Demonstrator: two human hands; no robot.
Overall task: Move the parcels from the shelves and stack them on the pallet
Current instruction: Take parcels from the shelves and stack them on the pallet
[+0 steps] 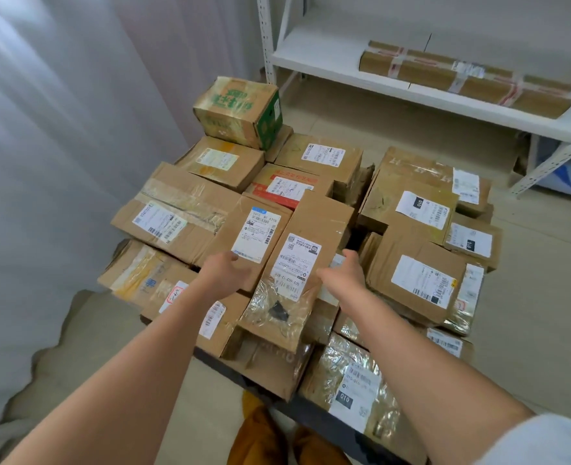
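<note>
Pallet mid-frame packed with parcels; long parcel tops the centre. Left hand and right hand flank it, fingers spread, gripping nothing. Shelf upper right holds one flat parcel.

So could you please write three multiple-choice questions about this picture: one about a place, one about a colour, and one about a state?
1. Where does the long parcel lie?
A. on the white shelf
B. on the floor
C. on the pallet

2. What colour is the print on the box at the back of the pile?
A. blue
B. green
C. black

3. How are the hands on the narrow box with the clear tape?
A. both lifted far from it
B. only one near it
C. one on each side

Answers:
1 A: it rests on the white shelf, apart from the pile.
2 B: its letters and its end face are green.
3 C: the left hand and the right hand flank it, fingers open.
</note>
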